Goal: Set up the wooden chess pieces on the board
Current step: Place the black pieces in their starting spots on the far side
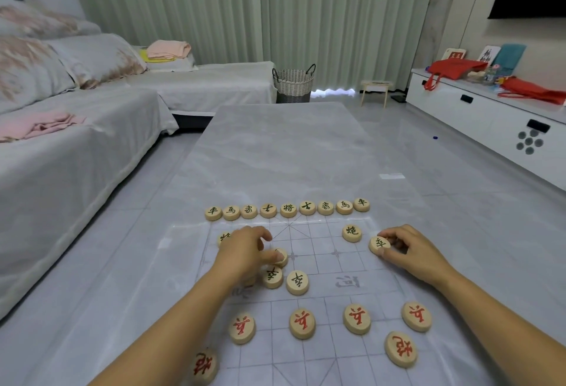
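A clear plastic chess board with printed grid lines lies on the grey marble table. A row of round wooden black-lettered pieces lines its far edge. My right hand pinches one black soldier piece at the board's right edge, just past a black cannon piece. My left hand rests fingers on another black piece, partly hiding it and the left cannon. Two loose black soldiers lie below that hand. Red soldiers and red cannons stand near me.
A grey-covered sofa with folded pink cloths runs along the left. A woven basket and a small stool stand beyond the table. A white low cabinet with red bags is on the right.
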### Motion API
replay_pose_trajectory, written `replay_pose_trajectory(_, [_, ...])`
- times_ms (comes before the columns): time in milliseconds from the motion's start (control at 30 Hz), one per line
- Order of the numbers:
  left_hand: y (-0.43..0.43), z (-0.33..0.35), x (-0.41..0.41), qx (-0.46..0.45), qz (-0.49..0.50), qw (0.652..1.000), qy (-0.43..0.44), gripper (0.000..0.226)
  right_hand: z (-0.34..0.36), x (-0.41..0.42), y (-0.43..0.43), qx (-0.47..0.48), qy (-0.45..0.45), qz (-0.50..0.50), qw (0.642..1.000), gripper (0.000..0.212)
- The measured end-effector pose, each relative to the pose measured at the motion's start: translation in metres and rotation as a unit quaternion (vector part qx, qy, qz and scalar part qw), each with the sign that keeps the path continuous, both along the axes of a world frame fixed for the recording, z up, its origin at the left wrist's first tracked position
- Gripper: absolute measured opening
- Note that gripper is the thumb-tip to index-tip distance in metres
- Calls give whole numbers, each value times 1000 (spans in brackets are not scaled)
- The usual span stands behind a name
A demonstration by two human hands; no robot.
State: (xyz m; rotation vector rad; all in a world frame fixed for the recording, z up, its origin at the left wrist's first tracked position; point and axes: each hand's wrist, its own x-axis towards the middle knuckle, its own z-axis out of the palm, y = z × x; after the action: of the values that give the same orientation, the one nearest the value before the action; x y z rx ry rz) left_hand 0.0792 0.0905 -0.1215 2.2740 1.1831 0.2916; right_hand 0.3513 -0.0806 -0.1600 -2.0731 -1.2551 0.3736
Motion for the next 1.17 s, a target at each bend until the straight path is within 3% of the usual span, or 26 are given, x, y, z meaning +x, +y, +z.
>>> replay_pose_trajectory(167, [-5,0,20,12,-12,997,80,35,0,1,-1,-3,-2,-3,1000,23])
replay_pose_trajectory(601, [-46,-10,90,-44,-81,995,-38,42,-3,3,-1,8,-8,1,1000,21])
replay_pose_trajectory(1168, [-43,-12,97,-17,-95,995,-19,43,-4,4,-1,6,-10,1,1000,21])
